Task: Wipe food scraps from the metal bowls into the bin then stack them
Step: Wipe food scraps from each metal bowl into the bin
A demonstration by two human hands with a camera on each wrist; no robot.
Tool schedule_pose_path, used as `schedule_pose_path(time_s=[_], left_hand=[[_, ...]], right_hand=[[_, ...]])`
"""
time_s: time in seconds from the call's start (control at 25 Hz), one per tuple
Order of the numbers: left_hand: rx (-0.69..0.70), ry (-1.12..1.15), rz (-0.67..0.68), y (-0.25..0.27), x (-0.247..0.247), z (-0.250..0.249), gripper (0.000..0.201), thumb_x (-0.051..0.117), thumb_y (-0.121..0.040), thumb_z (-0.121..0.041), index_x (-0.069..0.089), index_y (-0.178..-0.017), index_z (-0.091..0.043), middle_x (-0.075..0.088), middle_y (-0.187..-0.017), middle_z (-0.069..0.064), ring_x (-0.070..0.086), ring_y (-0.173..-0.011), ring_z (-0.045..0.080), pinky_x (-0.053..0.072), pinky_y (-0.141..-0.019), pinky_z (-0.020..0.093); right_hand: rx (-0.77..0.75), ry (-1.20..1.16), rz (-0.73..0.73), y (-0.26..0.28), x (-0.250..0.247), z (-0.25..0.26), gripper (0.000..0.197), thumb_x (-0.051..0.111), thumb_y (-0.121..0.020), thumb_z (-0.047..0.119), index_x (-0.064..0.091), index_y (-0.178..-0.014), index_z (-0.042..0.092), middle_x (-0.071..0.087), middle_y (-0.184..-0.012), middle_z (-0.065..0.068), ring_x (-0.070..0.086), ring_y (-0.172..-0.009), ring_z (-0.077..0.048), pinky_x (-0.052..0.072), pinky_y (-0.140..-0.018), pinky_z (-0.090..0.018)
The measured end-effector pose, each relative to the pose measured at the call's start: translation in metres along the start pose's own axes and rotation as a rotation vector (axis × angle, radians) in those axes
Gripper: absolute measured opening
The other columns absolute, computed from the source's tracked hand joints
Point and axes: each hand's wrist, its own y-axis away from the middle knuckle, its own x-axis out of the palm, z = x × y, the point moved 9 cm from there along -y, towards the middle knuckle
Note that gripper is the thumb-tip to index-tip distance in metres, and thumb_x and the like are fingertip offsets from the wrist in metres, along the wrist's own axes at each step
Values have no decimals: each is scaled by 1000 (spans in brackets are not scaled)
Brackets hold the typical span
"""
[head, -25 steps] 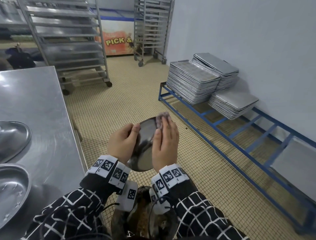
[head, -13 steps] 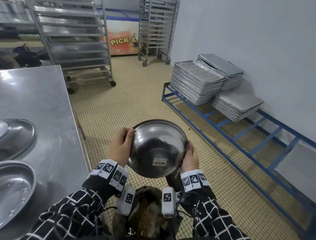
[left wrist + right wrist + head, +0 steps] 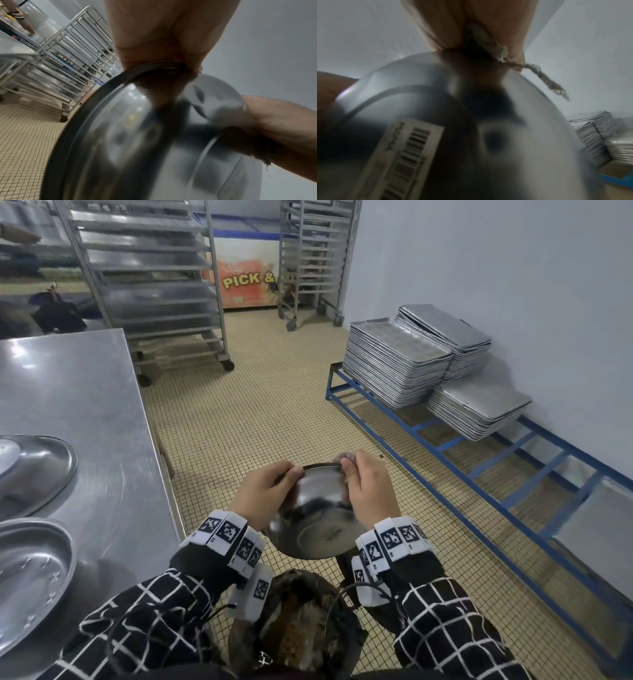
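A metal bowl (image 3: 315, 525) is held over the bin (image 3: 298, 631), its underside with a barcode label (image 3: 409, 155) turned toward me. My left hand (image 3: 267, 491) grips the bowl's left rim, thumb on the outside. My right hand (image 3: 366, 487) pinches a frayed grey cloth (image 3: 342, 456) against the top right rim. In the left wrist view the bowl (image 3: 137, 135) fills the frame, blurred. The cloth (image 3: 488, 39) shows between my right fingers, with a loose thread hanging. The bowl's inside is hidden.
Two more metal bowls (image 3: 34, 470) (image 3: 27, 577) lie on the steel table (image 3: 85, 392) to my left. The bin holds brown food scraps. Stacks of metal trays (image 3: 394, 361) sit on a blue frame (image 3: 479, 446) to the right. Wheeled racks (image 3: 147, 285) stand behind.
The bowl swung from edge-on to underside toward me and dropped closer to the bin. My right hand left the bowl's inside and moved with the cloth to the top rim.
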Motion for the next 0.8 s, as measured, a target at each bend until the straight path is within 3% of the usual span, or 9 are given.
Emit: schedule_pose_path(time_s=[0.12, 0.2, 0.28, 0.44, 0.52, 0.6, 0.68, 0.72, 0.8], left_hand=[[-31, -61, -48, -1, -2, 5, 31, 43, -98, -37, 60, -79, -19, 61, -72, -2, 57, -71, 17, 44, -67, 28], [-61, -114, -116, 0, -6, 11, 34, 43, -98, -37, 58, -76, -17, 59, -68, -2, 55, -68, 18, 39, -61, 25], [-113, -72, -169, 1, -9, 16, 33, 42, -99, -34, 58, -75, -19, 59, -67, -1, 55, -67, 19, 39, -59, 25], [-150, 6, -200, 5, -12, 13, 33, 41, -100, -34, 57, -72, -24, 62, -68, 0, 57, -65, 17, 41, -58, 27], [-119, -17, -209, 8, -16, 8, 34, 41, -100, -34, 57, -72, -22, 60, -66, 1, 54, -62, 17, 37, -56, 25], [-110, 33, -233, 9, -22, 9, 36, 40, -100, -33, 59, -76, -16, 60, -67, 5, 52, -62, 19, 39, -57, 26], [-118, 113, -267, 8, -28, 11, 37, 40, -100, -32, 60, -78, -11, 58, -67, 8, 50, -61, 19, 40, -59, 28], [-119, 127, -284, 7, -30, 11, 37, 39, -100, -33, 60, -80, -10, 58, -67, 8, 50, -62, 20, 42, -61, 31], [-125, 123, -305, 6, -31, 10, 38, 38, -101, -34, 62, -86, -8, 61, -73, 10, 55, -67, 25, 46, -67, 38]], right_hand=[[13, -59, -56, 3, -1, 6, 24, 40, -100, 24, 61, -107, 13, 58, -102, 3, 52, -99, -15, 45, -86, -29], [47, -56, -79, 8, -2, 9, 29, 42, -100, 21, 57, -120, 7, 53, -120, -4, 50, -110, -15, 43, -96, -23], [7, -16, -60, 17, 7, 21, 38, 43, -99, 25, 54, -128, 4, 43, -133, -9, 46, -117, -14, 38, -100, -18], [-99, 136, -26, 39, 38, 41, 60, 24, -98, 46, 46, -136, 6, 41, -136, -9, 40, -126, -20, 39, -106, -34], [9, 61, -73, 36, 32, 27, 59, 22, -98, 47, 46, -135, 7, 40, -137, -6, 41, -124, -17, 40, -102, -28], [237, -123, -97, 33, 24, -4, 54, 24, -98, 45, 48, -132, 10, 40, -135, -3, 47, -117, -15, 46, -87, -20], [437, -283, -75, 37, 26, -34, 48, 25, -100, 42, 48, -130, 12, 44, -129, -3, 52, -111, -14, 43, -72, -10], [465, -338, -89, 41, 25, -39, 44, 27, -101, 39, 47, -131, 14, 47, -127, -2, 52, -111, -14, 41, -70, -8], [407, -417, -148, 48, 22, -33, 38, 33, -101, 32, 40, -136, 19, 49, -131, 1, 51, -115, -10, 45, -78, -10]])
